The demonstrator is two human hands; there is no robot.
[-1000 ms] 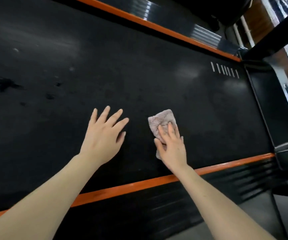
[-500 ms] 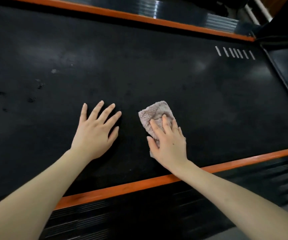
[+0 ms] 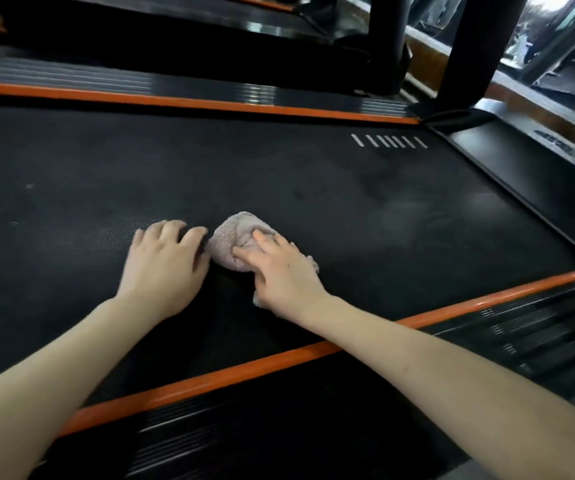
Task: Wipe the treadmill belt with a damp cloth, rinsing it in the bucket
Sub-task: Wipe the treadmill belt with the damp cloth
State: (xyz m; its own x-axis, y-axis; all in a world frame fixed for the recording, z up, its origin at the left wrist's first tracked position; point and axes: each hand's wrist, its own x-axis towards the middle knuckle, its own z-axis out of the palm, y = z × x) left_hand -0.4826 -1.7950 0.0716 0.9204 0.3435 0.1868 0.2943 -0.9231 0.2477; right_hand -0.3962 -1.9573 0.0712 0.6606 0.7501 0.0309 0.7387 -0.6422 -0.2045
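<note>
The black treadmill belt [image 3: 348, 209] fills the middle of the head view. A small pinkish-grey cloth [image 3: 234, 233] lies bunched on it near the close edge. My right hand [image 3: 286, 271] lies on top of the cloth with its fingers spread and presses it onto the belt; part of the cloth is hidden under the palm. Just left of the cloth, my left hand [image 3: 164, 261] rests on the bare belt, palm down, fingertips slightly bent, holding nothing. No bucket is in view.
Orange side rails run along the near [image 3: 244, 370] and far [image 3: 209, 105] edges of the belt. Several white marks [image 3: 390, 142] sit near the black motor cover [image 3: 538, 174] at right. A black upright post [image 3: 466, 50] rises at top right. Another treadmill stands behind.
The view has tilted up, showing the posts and motor cover. My right hand has pushed the cloth leftwards, bunching it close to my left hand, whose fingers have drawn together.
</note>
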